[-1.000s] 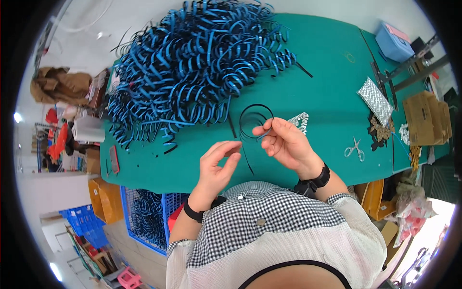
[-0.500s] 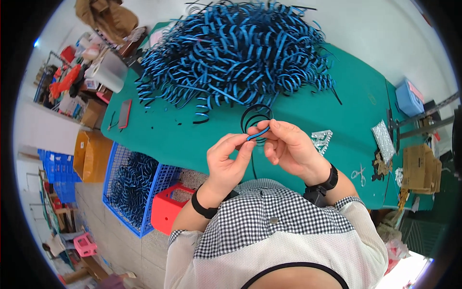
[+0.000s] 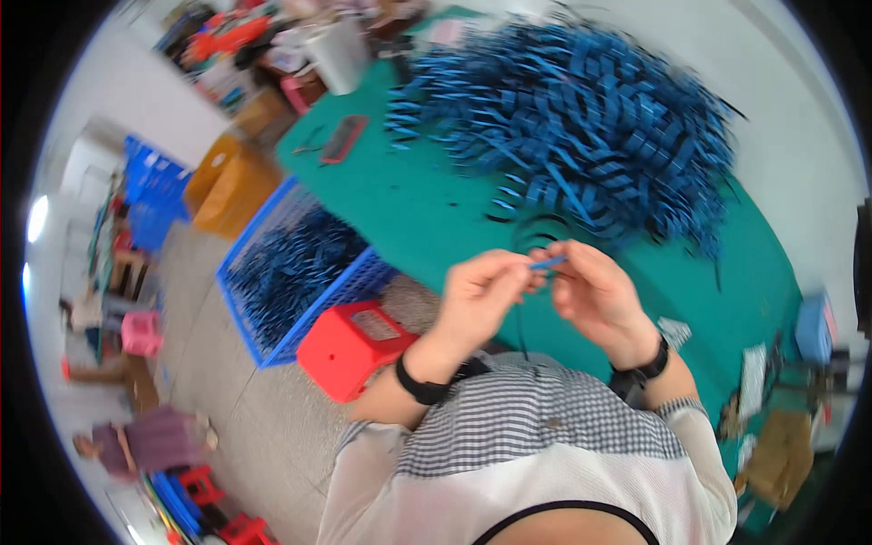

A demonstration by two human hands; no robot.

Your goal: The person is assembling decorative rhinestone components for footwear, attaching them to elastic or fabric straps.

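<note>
Between my two hands runs a blue-and-black coiled strip point(image 3: 547, 264), its black loops hanging just beyond my fingers over the table. My left hand point(image 3: 486, 289) pinches one part of it between thumb and forefinger. A short way to the right, my right hand point(image 3: 595, 286) pinches the strip too, its other fingers curled below. Behind my hands, a big heap of similar curly strips point(image 3: 581, 118) covers the far part of the green table point(image 3: 422, 204). Motion blur softens the view, so the strip's fine detail is unclear.
A blue plastic crate point(image 3: 238, 313) full of coiled strips stands on the floor at left, beside a red stool point(image 3: 341, 359). A red-edged phone point(image 3: 343, 139) lies on the table's left. A blue container point(image 3: 815, 327) and cardboard box point(image 3: 779, 459) are at right. Another person point(image 3: 150, 440) is at far left.
The whole view has swung toward the left, so table and heap sit further right and another person shows more fully. Both hands still pinch the strip, now slightly closer together.
</note>
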